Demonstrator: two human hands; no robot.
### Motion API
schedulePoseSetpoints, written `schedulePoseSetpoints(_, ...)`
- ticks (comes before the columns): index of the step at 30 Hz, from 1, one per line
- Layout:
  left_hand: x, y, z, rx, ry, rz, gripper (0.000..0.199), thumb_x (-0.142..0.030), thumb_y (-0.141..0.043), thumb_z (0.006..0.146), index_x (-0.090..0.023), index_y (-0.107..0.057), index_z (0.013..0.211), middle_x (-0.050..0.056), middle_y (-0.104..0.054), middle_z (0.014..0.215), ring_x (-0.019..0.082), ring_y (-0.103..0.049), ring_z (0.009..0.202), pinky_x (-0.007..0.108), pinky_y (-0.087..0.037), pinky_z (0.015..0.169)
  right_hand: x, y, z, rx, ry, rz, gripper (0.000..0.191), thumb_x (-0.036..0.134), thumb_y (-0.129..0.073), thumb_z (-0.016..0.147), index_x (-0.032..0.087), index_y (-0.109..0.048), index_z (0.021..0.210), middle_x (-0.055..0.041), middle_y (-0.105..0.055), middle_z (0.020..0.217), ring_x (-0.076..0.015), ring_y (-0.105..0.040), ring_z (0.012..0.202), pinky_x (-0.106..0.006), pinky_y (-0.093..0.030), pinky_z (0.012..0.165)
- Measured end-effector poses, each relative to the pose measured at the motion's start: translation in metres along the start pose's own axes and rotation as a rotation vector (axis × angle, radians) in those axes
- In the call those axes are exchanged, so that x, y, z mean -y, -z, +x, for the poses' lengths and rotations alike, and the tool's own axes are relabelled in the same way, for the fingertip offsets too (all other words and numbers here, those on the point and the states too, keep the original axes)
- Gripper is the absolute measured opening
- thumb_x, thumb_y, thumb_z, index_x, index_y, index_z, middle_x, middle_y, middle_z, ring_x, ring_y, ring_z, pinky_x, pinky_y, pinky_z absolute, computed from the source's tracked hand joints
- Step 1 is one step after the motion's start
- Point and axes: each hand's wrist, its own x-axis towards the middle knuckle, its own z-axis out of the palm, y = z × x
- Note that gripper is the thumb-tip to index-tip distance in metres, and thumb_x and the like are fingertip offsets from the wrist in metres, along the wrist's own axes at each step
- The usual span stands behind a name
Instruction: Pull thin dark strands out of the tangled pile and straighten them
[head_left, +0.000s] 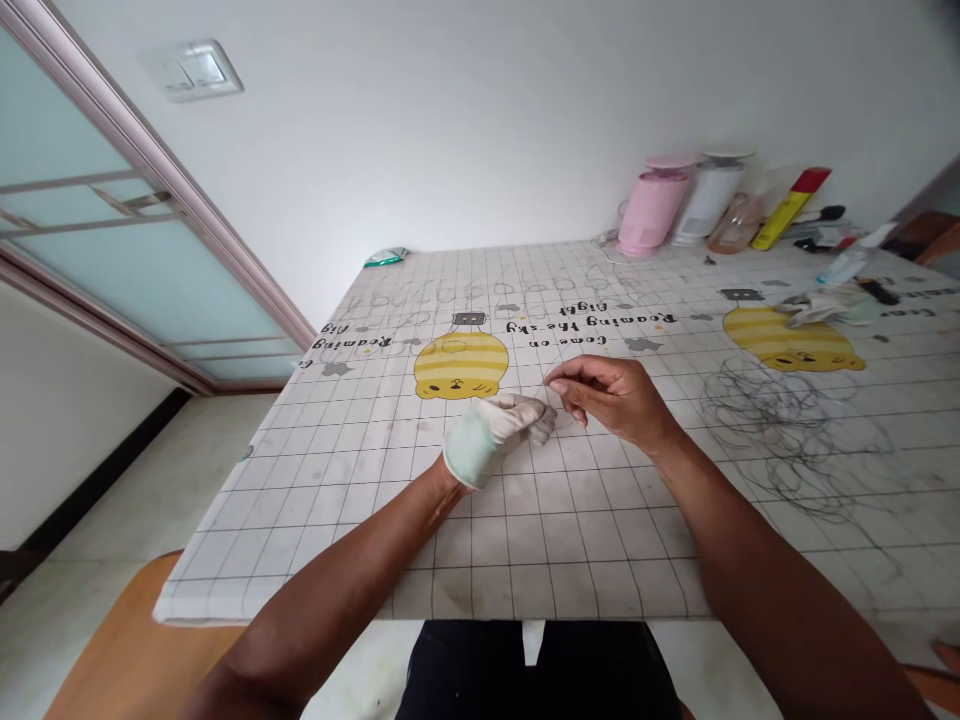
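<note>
My left hand wears a white glove with a pale green cuff, and its fingers are closed just above the cloth. Close beside it, my bare right hand pinches thumb and forefinger together. Whatever is between the fingers of either hand is too thin to make out. A loose tangle of thin dark wire-like strands lies to the right of my right forearm. Beyond my hands, several small rings of the same thin strand are laid out in rows on the cloth.
A checked tablecloth with balloon-cat prints covers the table. Another glove lies at the right. At the back right stand a pink cylinder, a white one, a bottle and a yellow-red box. A green packet lies at the far edge.
</note>
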Motion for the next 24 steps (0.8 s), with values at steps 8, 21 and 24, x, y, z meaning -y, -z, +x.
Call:
schedulePoseSetpoints(8,0.006,0.011,0.01,-0.197,-0.001,-0.073,0.039,-0.049,-0.081,0.08,-0.01,-0.074,0.085,0.008,-0.068,0.082,0.013,-0.059,0.07,0.029,-0.046,0.067,-0.001,-0.014,0.0,-0.117,-0.042,-0.096,0.033,0.053,-0.067,0.097,0.021,-0.074,0.103,-0.0048,-0.072,0.08,-0.0163,-0.066,0.064,-0.027,-0.051,0.049)
schedulePoseSetpoints(21,0.005,0.011,0.003,-0.338,0.13,0.375,0.035,-0.049,-0.062,0.092,-0.017,-0.077,0.089,0.006,-0.073,0.083,0.016,-0.063,0.068,0.03,-0.05,0.067,-0.031,-0.031,0.002,-0.265,-0.051,-0.374,0.023,0.041,-0.06,0.099,0.022,-0.073,0.1,-0.0001,-0.067,0.068,-0.0145,-0.061,0.053,-0.026,-0.048,0.051)
schedulePoseSetpoints(24,0.01,0.003,-0.001,-0.311,0.125,0.65,0.044,-0.053,-0.053,0.097,-0.021,-0.07,0.073,0.004,-0.071,0.074,0.019,-0.062,0.071,0.033,-0.049,0.07,-0.039,-0.024,0.01,-0.262,-0.039,-0.526,0.021,0.037,-0.056,0.1,0.022,-0.071,0.096,-0.0002,-0.068,0.066,-0.0164,-0.062,0.054,-0.028,-0.048,0.055)
